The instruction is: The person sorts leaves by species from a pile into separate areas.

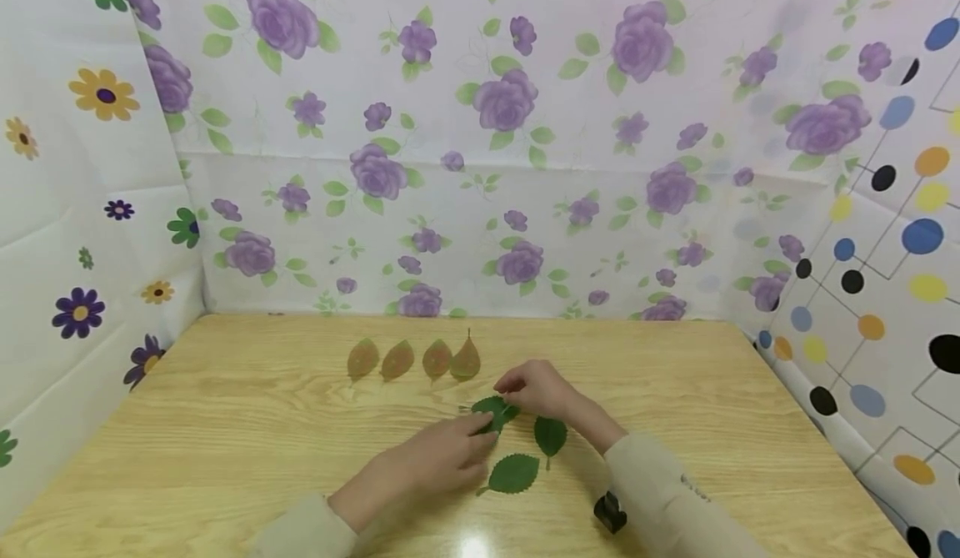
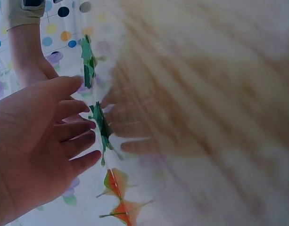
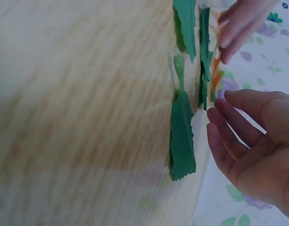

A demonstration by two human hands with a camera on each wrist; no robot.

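Observation:
A green leaf cluster (image 1: 491, 409) with toothed edges lies on the table, and both hands are at it. My left hand (image 1: 438, 459) reaches over its near side with fingers spread and relaxed. In the left wrist view, those fingertips are right beside the green leaf cluster (image 2: 101, 123). My right hand (image 1: 542, 391) is at its far right edge, thumb and fingers bent towards it. The right wrist view shows a gap between that thumb and the fingers, close to the leaf's end. Single green leaves lie nearby, one (image 1: 551, 436) under the right wrist and another (image 1: 513, 473) nearer me.
Several reddish-orange leaves (image 1: 397, 360) lie in a row further back on the wooden table (image 1: 247, 424). A small black clip-like object (image 1: 611, 512) sits by the right sleeve. Patterned cloth (image 1: 450, 233) hangs behind and at both sides.

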